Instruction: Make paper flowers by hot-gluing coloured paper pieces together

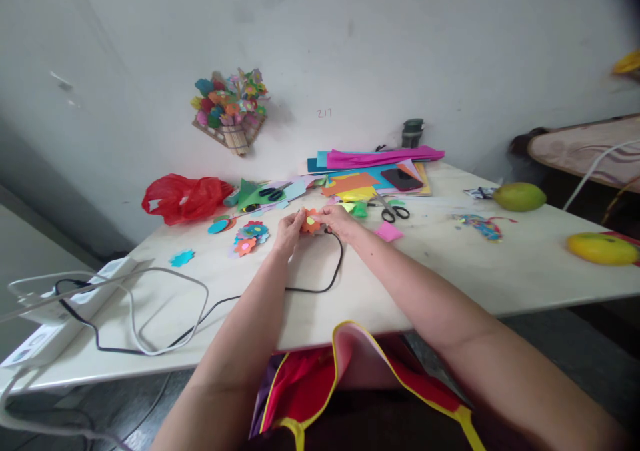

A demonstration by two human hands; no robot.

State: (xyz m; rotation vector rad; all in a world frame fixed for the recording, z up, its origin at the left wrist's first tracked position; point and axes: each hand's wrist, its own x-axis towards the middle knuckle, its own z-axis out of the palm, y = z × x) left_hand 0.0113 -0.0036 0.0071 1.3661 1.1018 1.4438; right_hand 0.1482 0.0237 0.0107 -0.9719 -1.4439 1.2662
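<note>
Both hands meet over the middle of the table around an orange paper flower (311, 221) with a yellow centre. My left hand (289, 233) pinches its left edge. On the other side, the fingers of my right hand (336, 219) are closed on the flower's right edge. A black cable (341, 254) runs up to a spot just under my right hand; what its end joins is mostly hidden. Left of my hands lies a small pile of layered paper flowers (251, 233). Farther left is a single blue paper flower (182, 258).
Scissors (393, 209) and a pink paper piece (389, 231) lie right of my hands. Coloured paper sheets (350, 185), a phone (401, 179) and a red plastic bag (186, 199) stand behind. A power strip (70, 311) with looping cables occupies the left; mangoes (520, 197) rest at right.
</note>
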